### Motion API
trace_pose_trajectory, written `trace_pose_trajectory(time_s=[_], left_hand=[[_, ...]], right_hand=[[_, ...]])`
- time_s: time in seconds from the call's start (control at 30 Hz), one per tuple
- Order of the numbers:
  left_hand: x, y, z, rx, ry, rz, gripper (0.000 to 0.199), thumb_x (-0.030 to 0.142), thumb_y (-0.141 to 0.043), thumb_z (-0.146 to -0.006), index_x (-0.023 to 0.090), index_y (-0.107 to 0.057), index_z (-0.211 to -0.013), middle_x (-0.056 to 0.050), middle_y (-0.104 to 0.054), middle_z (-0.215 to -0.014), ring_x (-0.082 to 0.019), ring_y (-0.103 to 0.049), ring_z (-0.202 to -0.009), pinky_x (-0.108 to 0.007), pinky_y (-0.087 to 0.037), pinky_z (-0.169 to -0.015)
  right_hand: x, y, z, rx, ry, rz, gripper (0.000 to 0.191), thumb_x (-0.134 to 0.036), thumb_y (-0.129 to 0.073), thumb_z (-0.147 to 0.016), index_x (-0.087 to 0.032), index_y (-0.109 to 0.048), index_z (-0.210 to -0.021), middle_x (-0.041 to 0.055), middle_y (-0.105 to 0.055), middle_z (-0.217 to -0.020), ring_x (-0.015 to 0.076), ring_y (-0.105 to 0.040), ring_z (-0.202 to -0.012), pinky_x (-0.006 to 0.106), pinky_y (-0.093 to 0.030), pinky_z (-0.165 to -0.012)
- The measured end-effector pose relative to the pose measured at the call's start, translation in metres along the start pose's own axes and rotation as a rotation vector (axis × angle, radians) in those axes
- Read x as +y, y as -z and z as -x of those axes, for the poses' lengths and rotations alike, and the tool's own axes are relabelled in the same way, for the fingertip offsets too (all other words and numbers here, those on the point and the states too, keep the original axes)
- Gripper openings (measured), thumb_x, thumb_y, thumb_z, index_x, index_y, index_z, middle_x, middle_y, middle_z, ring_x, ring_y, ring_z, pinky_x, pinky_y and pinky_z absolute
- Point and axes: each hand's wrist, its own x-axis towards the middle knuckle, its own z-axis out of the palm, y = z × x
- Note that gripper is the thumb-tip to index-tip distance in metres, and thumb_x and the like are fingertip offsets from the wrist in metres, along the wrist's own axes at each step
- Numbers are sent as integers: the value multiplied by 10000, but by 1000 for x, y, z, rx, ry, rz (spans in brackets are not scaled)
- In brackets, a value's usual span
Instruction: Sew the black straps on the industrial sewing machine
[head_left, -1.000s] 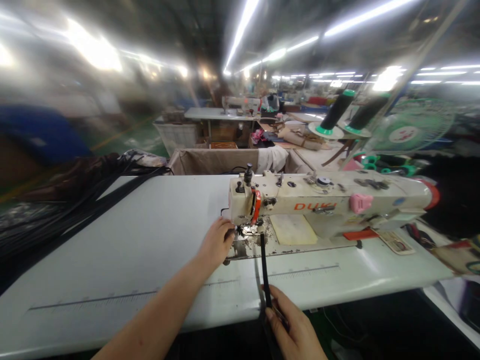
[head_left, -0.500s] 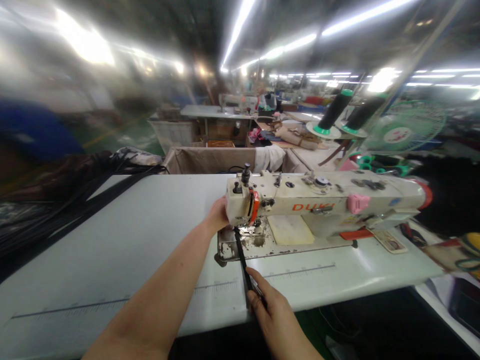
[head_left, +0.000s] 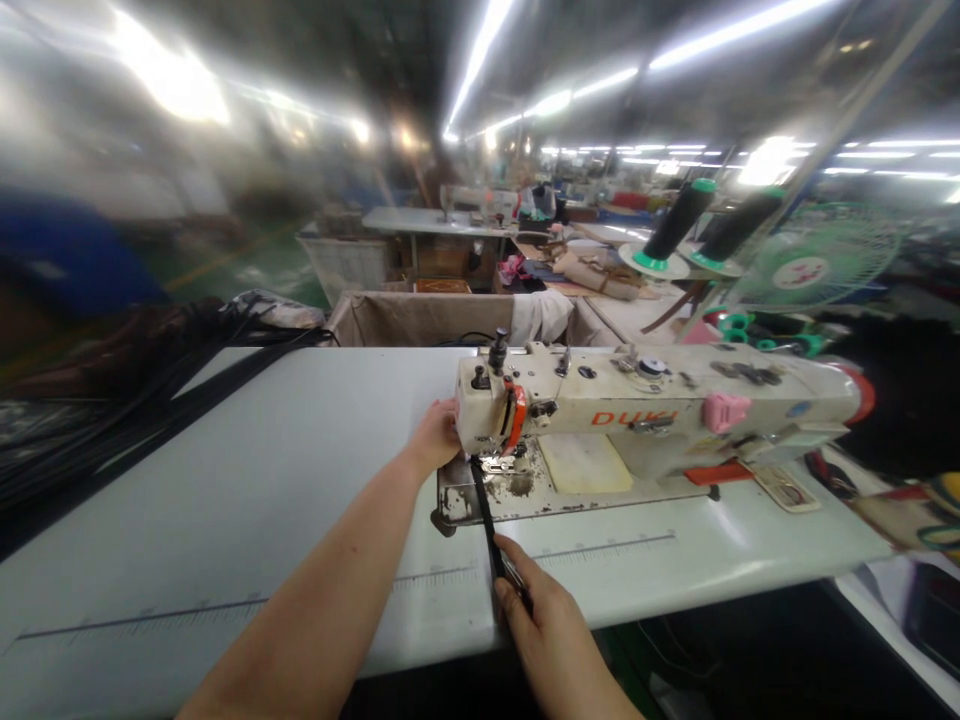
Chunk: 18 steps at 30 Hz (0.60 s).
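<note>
A white sewing machine (head_left: 637, 400) stands on the pale table, with a narrow black strip (head_left: 484, 505) running from under its needle area toward the table's front edge. My right hand (head_left: 536, 605) pinches the strip near that edge, and a slim metal tool (head_left: 514, 574) shows between its fingers. Beside the left end of the machine head, my left hand (head_left: 437, 436) reaches in behind it; its fingertips are hidden there. A metal plate (head_left: 457, 503) lies beneath the needle, partly covered by the strip.
Long black strips (head_left: 150, 410) drape over the table's (head_left: 300, 430) left side. Behind the table is a fabric-lined bin (head_left: 420, 312) with a white cloth on its rim. Black thread cones (head_left: 679, 225) and a green fan (head_left: 825, 265) stand at the back right.
The view has shifted slightly, so the machine appears a little farther right. Both hands keep nearly the same places, with my right hand still on the strip.
</note>
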Motion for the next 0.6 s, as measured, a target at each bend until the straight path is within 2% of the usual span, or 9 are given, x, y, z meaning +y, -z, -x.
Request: trace_pose_trajectory(time_s=[0.23,0.4,0.5,0.6], left_hand=[[1,0,1,13,37,37,325,141,-729,-730,188,-770,-1049,-80,-776,-1159,-336,-670,-1166,-524,-462,-1129],[-4,3,0,54,90,73,222,112,-709,-700,160,-780,-905,-92,-786,-1070,-314,-672,-1105,-456,-484,-1078],[-9,7,0,104,139,125,172,144,-705,-698,168,-770,-856,-80,-778,-1058,-289,-675,-1065,-416,-505,-1011],[-14,8,6,190,212,211,107,246,-712,-730,183,-744,-810,-70,-770,-1018,-277,-673,-1026,-395,-515,-947]], right_hand=[[-3,-1,-3,-20,-26,19,512,-307,-472,-987,-176,-557,-1474,125,-695,-1359,269,-639,-1288,415,-466,-1122],[-7,0,-4,17,1,12,483,-238,-479,-955,-221,-581,-1427,98,-694,-1337,242,-642,-1256,377,-478,-1090],[-5,2,-4,91,46,63,483,-186,-505,-901,-195,-609,-1372,121,-685,-1247,253,-649,-1175,388,-502,-1046],[-3,5,-3,158,73,91,444,-197,-491,-908,-176,-626,-1331,121,-660,-1112,249,-656,-1021,403,-530,-969]])
